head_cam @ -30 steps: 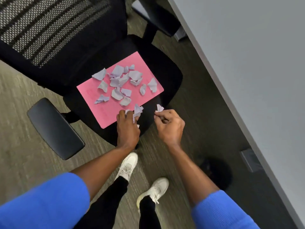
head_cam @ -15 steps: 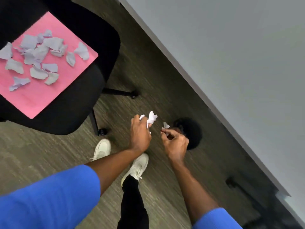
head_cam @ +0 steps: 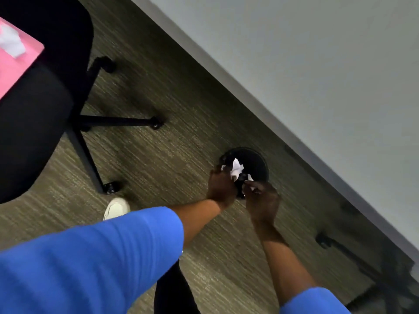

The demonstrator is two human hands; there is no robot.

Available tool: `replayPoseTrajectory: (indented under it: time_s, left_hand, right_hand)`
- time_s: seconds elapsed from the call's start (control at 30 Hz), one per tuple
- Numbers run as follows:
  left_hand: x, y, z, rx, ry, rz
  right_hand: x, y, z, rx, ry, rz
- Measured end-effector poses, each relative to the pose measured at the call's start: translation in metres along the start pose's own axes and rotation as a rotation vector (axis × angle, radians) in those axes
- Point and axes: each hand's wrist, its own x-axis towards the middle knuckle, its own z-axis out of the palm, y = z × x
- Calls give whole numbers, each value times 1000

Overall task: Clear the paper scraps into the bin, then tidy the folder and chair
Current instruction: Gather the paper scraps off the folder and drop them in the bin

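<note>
Paper scraps (head_cam: pixel 237 168) right over the black bin (head_cam: pixel 258 162), both hands in on it!
Left hand (head_cam: pixel 221 185) has its grip bunched tight round a white clump of scraps; right hand (head_cam: pixel 261 201) pinches a smaller bit (head_cam: pixel 249 177) beside it, just above the round bin on the carpet by the grey counter (head_cam: pixel 317 64). Far left, the pink folder (head_cam: pixel 15 71) lies on the black chair (head_cam: pixel 52 105) seat, one scrap (head_cam: pixel 11 43) on it. No readable writing anywhere.
</note>
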Motion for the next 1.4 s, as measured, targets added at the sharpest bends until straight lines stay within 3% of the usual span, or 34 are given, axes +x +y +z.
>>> replayPoseTrajectory:
  time_s: [0.33, 0.5, 0.7, 0.83, 1.07, 1.3, 1.4]
  left_hand:
    - [71, 7, 64, -253, -172, -176]
    - [83, -7, 70, -222, -389, -182]
    - [73, -9, 48, -296, -460, -193]
    - [58, -11, 31, -270, -416, -182]
    - [19, -19, -31, -37, -287, -13]
    - [-28, -58, -133, 143, -166, -142]
    - [-54, -83, -196, 165, -21, -180]
  right_hand:
    - [50, 67, 32, -9, -36, 85]
    - [54, 81, 34, 21, -143, 119]
    - [46, 72, 26, 39, -144, 198]
    - [40, 58, 22, 43, -169, 257]
    - [12, -3, 24, 14, -165, 174]
    - [-10, -107, 46, 57, -344, 8]
    - [-13, -161, 57, 101, -519, 31]
